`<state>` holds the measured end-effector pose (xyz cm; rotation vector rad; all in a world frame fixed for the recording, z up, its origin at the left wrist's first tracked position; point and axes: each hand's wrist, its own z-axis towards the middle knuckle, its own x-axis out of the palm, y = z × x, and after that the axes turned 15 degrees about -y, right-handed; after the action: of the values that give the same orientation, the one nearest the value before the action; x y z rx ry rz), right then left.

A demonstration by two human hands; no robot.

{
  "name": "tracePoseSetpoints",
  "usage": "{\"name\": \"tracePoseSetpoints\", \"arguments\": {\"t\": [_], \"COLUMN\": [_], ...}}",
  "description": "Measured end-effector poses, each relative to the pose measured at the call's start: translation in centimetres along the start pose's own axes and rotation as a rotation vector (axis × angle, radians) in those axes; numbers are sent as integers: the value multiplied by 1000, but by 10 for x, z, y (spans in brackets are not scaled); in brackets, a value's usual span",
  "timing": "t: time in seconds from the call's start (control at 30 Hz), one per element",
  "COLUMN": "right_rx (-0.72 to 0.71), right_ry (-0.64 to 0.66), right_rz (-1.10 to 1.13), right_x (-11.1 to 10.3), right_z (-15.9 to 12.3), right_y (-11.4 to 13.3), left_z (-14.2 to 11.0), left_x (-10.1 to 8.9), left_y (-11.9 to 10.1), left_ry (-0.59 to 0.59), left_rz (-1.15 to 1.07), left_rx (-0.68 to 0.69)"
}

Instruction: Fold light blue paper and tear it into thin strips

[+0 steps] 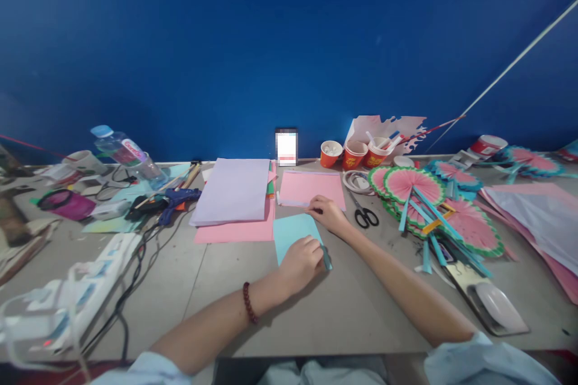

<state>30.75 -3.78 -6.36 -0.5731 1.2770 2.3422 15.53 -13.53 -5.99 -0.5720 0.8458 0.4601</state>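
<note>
A light blue sheet of paper [293, 231] lies on the grey table [217, 289] in front of me. My left hand [303, 260] rests on its near right corner, fingers curled and pinching the folded right edge [326, 255]. My right hand [329, 213] presses on the sheet's far right corner, fingers bent down on the paper. A bead bracelet [249, 304] is on my left wrist.
Pink [311, 187] and lilac [232, 189] sheets lie behind the blue one. Black scissors [365, 212], pink paper fans [415, 186], and blue strips are to the right. Paper cups [356, 155] stand by the blue wall. A glue gun [178, 200], bottle [129, 153], power strip [67, 298] and cables lie left.
</note>
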Motion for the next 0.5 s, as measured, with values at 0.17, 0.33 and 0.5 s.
{"name": "tracePoseSetpoints", "arguments": {"t": [0.17,0.33,0.5], "right_rx": [1,-5,-2], "right_ry": [3,-7,-5], "right_rz": [-3,-9,-7], "right_x": [0,1,1], "right_z": [0,0,0], "right_y": [0,-1,-2], "left_z": [-6,-13,-20], "left_x": [4,7,6], "left_y": [-8,-16,-31], "left_ry": [33,19,47], "left_rz": [20,63,35], "left_rx": [104,74,50]}}
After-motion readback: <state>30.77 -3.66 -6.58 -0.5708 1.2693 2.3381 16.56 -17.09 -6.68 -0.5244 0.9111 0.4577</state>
